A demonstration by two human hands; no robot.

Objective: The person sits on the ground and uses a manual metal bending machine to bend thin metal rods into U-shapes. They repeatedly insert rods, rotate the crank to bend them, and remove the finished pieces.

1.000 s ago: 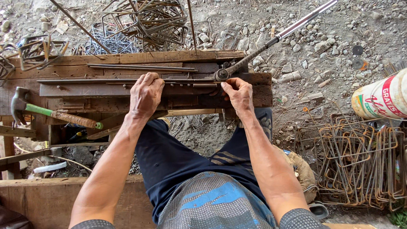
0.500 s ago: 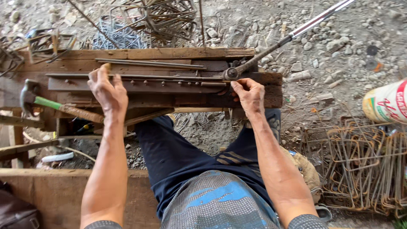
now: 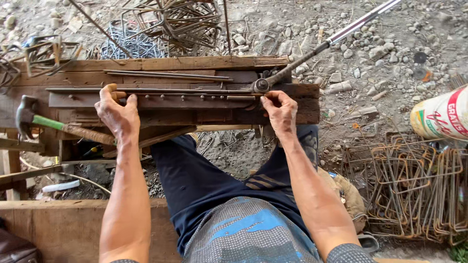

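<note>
- My left hand [image 3: 116, 113] has open bench [image 3: 195, 117] rightward; the hammer [image 3: 53, 124] blocks its left.
- The bending lever [image 3: 312, 51] and bent stirrups [image 3: 414, 190] crowd my right hand [image 3: 279, 113].

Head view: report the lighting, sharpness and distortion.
Head view: soft even daylight, no glare; faint shadows under the wooden bench; both the left hand and right hand sharp on the steel rod; wide-angle bowing at the edges, where the bent stirrups spread outward.

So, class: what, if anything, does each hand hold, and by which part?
Both hold the thin steel rod: left hand along its left stretch, right hand beside the bender pivot.
</note>
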